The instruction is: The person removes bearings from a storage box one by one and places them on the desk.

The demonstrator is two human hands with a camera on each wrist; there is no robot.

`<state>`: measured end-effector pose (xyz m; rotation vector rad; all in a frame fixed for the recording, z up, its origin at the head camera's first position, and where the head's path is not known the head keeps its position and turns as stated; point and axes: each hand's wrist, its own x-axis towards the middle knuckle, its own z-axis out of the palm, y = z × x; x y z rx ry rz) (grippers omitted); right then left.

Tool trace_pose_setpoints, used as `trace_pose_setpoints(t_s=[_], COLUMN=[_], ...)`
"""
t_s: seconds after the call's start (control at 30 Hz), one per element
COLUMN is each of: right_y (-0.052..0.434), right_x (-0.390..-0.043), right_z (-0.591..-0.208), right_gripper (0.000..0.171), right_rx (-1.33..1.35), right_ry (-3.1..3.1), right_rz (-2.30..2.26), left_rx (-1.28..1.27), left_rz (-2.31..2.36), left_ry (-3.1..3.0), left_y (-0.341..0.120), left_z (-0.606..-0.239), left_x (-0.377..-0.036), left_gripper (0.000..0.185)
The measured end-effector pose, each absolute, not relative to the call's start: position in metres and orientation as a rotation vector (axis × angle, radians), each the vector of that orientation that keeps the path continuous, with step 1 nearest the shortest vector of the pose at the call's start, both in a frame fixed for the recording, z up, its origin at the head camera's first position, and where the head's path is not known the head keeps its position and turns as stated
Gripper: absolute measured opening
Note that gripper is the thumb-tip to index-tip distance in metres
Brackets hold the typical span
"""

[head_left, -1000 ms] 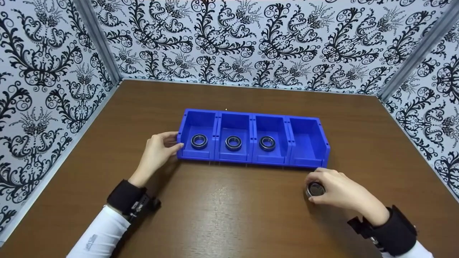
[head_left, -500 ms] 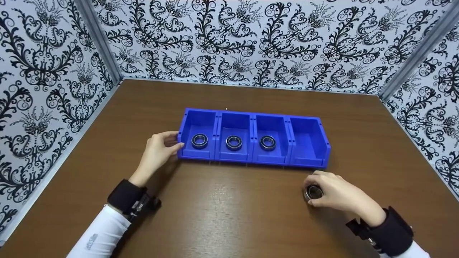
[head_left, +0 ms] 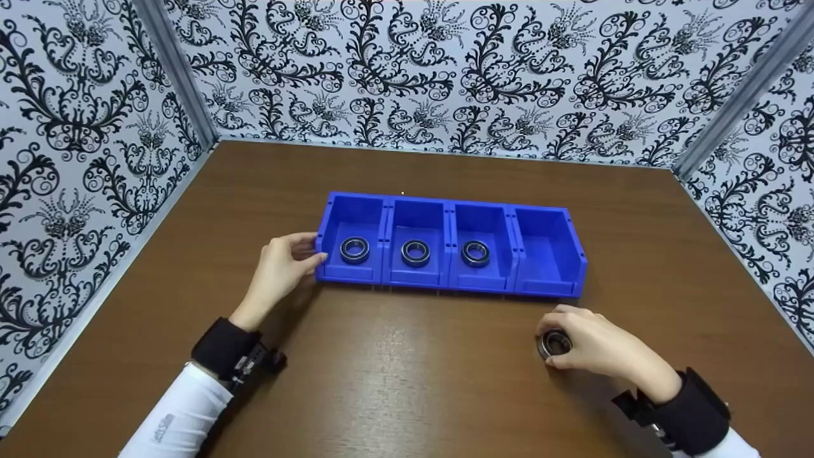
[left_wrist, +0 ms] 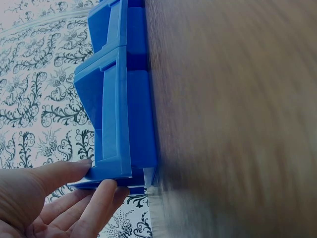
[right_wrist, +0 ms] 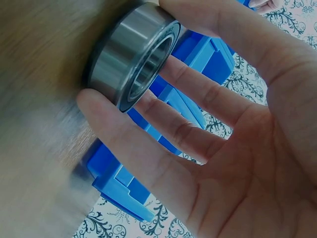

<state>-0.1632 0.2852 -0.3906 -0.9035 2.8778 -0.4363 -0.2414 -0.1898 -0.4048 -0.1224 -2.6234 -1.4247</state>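
Note:
My left hand (head_left: 283, 270) grips the left end wall of a row of joined blue bins (head_left: 413, 280), thumb on one side of the wall and fingers on the other. The left wrist view shows the same blue bin wall (left_wrist: 111, 171) between thumb and fingers. In front of the rightmost bin, my right hand (head_left: 594, 340) holds a steel ball bearing (right_wrist: 133, 54) by its outer rim, between thumb and fingers. The bearing sits at or just above the tabletop; its underside is hidden. One bearing lies flat in each of the three left bins, such as the bearing (head_left: 354, 250) at far left.
The bins stand on a brown wooden table (head_left: 394, 375). Patterned black-and-white panels (head_left: 432, 70) enclose its back and sides, with grey metal posts (head_left: 178, 70) at the corners. The rightmost bin (head_left: 547, 248) shows a bare floor.
My right hand has shifted slightly left and toward me with the bearing, whose bore now shows more plainly. My left hand keeps its grip on the bin wall.

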Motion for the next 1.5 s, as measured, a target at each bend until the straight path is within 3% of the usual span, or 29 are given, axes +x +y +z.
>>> trace_pose_setpoints(t_s=[1.5], right_y=[0.2842], right_x=[-0.1619], right_z=[-0.3913], right_gripper=[0.031], right_rx=[-0.839], right_ry=[2.904], right_rz=[-0.413], left_rx=[-0.117], left_rz=[-1.438], left_ry=[-2.639], left_y=[-0.1898], left_z=[-0.4063], left_x=[-0.2416], left_gripper=[0.042])
